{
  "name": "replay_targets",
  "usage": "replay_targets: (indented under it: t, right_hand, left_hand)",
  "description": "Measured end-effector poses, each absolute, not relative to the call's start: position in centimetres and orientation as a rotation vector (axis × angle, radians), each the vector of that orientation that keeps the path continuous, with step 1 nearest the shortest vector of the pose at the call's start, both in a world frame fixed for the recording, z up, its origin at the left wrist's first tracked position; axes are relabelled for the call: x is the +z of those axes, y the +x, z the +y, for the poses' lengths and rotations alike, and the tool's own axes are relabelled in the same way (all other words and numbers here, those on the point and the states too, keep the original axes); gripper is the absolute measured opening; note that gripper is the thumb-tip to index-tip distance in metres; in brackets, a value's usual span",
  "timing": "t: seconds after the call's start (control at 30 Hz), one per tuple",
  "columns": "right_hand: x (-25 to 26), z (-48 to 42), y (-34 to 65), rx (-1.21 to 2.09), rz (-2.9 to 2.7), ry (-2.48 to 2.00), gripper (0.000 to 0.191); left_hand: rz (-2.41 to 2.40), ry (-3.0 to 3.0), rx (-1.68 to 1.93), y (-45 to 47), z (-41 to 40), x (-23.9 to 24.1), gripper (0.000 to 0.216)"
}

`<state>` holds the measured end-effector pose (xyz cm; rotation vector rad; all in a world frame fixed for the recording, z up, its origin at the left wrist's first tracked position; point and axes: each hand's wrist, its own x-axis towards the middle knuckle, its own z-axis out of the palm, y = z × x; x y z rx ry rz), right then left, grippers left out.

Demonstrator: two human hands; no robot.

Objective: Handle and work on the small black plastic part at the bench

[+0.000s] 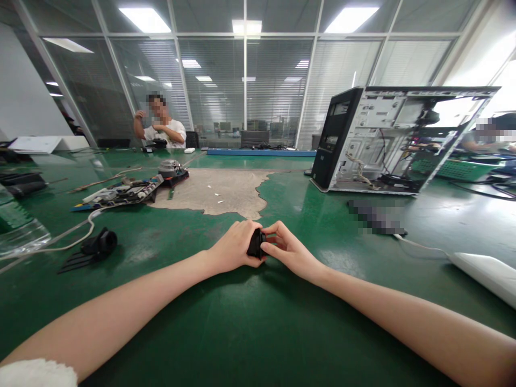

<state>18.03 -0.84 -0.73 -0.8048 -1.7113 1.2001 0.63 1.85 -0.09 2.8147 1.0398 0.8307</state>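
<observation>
Both my hands meet at the middle of the green table [250,322]. My left hand [236,244] is curled around a small black part [255,243], fingers wrapped over it. My right hand [287,246] pinches the same black part from the right side with thumb and fingertips. Most of the part is hidden between the hands, so its shape is unclear.
An open computer case [387,140] stands at the back right. A circuit board [121,193], a fan unit [172,171], a black cable part [99,244] and a white cable [60,239] lie at left. A white object [484,271] lies at right. A person [160,126] sits across the table.
</observation>
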Motion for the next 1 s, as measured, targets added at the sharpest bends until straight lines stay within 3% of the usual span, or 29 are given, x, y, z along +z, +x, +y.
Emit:
replay_targets:
  t: [1.0]
  right_hand:
    - [-0.78,-0.86,18.17,1.263,-1.717,-0.733,0.023]
  left_hand:
    - [1.056,2.854,0.84,0.63,2.07,-0.37,0.049]
